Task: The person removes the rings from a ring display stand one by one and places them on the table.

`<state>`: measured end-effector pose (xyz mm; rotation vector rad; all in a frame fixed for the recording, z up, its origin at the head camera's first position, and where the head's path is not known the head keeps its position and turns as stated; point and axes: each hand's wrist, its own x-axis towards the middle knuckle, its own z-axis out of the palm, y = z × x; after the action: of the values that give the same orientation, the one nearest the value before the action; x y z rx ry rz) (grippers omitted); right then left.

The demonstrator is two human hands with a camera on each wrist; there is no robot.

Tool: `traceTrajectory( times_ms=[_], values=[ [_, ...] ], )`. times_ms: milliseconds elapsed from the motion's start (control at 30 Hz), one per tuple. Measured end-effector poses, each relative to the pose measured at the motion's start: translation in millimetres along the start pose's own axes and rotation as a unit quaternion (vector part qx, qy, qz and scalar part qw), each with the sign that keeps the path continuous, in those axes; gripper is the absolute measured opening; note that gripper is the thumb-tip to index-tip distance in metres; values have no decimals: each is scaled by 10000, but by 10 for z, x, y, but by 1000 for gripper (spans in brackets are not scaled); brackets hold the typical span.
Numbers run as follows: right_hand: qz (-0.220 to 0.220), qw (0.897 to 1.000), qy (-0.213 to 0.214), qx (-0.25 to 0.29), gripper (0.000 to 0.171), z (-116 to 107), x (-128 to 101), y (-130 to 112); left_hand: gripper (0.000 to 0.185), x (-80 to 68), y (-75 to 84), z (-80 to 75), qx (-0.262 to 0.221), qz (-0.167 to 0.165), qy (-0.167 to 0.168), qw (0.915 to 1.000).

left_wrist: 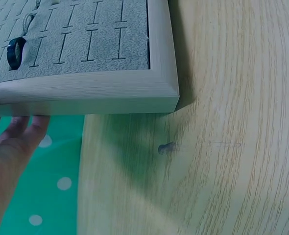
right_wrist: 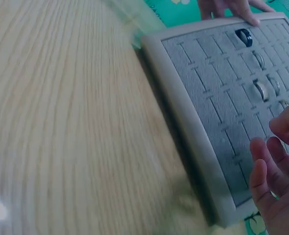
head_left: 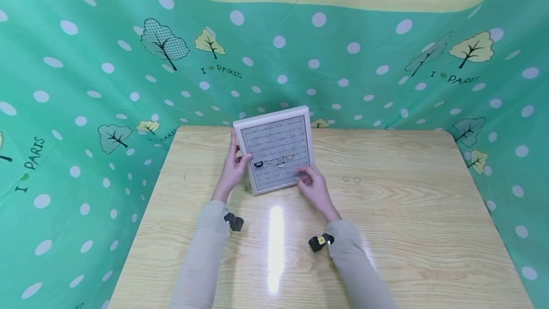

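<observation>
A ring display tray (head_left: 274, 190) with a pale frame and grey slotted padding stands tilted back on the table. My left hand (head_left: 233, 168) grips its left side, thumb over the front edge and fingers behind. A black ring (left_wrist: 15, 53) sits in the padding, and a silver ring (right_wrist: 261, 90) is among several others in the middle slots. By the tray's lower right, my right hand (head_left: 314, 186) has its fingers bent close over the padding. In the right wrist view its fingertips (right_wrist: 281, 122) bunch near the slots; I cannot tell whether they pinch a ring.
Two small rings (head_left: 351, 180) lie on the wooden table (head_left: 407, 232), right of the tray. A green dotted cloth (head_left: 343, 70) hangs behind the table and along its sides. A dark mark (left_wrist: 166, 147) shows on the wood near the tray's corner.
</observation>
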<state>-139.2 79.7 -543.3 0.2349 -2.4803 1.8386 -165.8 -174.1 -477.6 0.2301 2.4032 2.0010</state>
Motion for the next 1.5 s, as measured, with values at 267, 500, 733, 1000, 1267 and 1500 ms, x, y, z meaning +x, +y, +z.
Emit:
traceTrajectory(
  times_ms=[267, 500, 733, 1000, 1267, 1500],
  values=[
    [-385, 9987, -129, 321, 32, 198, 117, -177, 86, 23, -29, -18, -129, 80, -48, 9999],
    [-412, 9981, 150, 434, 31, 328, 190, -121, 88, 4, -17, -24, -174, 114, -50, 9998],
    [-311, 9982, 344, 372, 24, 361, 167, -144, 89, 0, -19, 9, -171, 158, 78, 9997],
    [-325, 9993, 176, 108, 17, 393, 195, -150, 86, -7, 90, -22, -44, 310, 448, 9985],
    [-334, 9992, 218, 84, 17, 394, 190, -169, 60, 241, 345, -109, -257, 833, 1081, 9903],
    [-350, 9990, 243, -136, 15, 411, 214, -167, 35, 392, 168, -137, -742, 722, 1187, 9875]
  ],
)
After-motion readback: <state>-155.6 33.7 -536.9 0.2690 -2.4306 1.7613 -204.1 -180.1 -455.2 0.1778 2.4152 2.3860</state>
